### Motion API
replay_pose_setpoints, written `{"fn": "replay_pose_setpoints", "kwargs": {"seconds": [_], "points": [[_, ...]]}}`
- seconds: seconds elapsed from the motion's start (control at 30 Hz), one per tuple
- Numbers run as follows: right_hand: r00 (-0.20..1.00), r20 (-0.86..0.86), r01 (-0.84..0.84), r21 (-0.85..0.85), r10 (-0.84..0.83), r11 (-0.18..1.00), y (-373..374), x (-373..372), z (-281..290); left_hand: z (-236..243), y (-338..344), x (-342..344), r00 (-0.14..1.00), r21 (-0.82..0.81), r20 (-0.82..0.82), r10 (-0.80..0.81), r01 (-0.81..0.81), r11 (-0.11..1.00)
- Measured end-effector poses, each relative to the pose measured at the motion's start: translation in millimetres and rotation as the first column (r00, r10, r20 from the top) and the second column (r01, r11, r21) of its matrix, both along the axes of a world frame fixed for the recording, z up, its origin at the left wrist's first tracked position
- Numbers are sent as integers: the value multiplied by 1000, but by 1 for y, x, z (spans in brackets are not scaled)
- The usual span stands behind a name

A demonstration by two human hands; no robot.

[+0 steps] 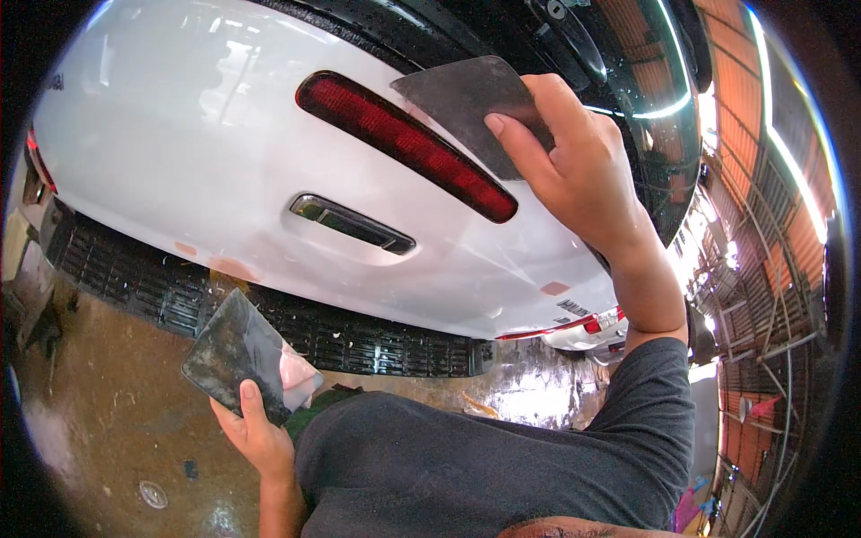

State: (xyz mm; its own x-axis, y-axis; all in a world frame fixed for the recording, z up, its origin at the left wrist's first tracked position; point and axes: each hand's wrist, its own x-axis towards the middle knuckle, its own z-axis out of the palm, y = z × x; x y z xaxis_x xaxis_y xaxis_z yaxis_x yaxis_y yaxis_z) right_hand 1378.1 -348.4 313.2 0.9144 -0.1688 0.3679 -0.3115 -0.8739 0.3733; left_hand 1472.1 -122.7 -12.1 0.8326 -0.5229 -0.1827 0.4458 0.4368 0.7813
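Note:
My right hand [583,148] pinches a thin black flat spreader [466,99] between thumb and fingers. The spreader lies over the upper edge of a white vehicle tailgate [206,143], just above the long red light [404,148]. Whether its lower edge touches the paint I cannot tell. Lower left, my left hand [256,435] grips a dark, smudged flat plate [238,345] by its near corner. A pinkish-white patch that looks like paste [298,372] covers the plate's right corner.
Below the light is a chrome-trimmed handle [352,224]. A black ribbed bumper step [386,345] runs under the tailgate. Dull pinkish patches [235,269] mark the tailgate's lower edge. The brown floor [117,394] looks wet. Another white vehicle [578,339] stands at right.

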Motion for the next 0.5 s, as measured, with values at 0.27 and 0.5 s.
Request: {"fn": "replay_pose_setpoints", "kwargs": {"seconds": [0.27,0.5], "points": [[1000,-20,-2,44,2,999,-4,4,-1,1,0,0,1000,-15,-13,-2,2,1000],[999,18,-50,-11,50,999,-6,0,-2,1,0,0,1000,-17,18,-8,8,1000]]}}
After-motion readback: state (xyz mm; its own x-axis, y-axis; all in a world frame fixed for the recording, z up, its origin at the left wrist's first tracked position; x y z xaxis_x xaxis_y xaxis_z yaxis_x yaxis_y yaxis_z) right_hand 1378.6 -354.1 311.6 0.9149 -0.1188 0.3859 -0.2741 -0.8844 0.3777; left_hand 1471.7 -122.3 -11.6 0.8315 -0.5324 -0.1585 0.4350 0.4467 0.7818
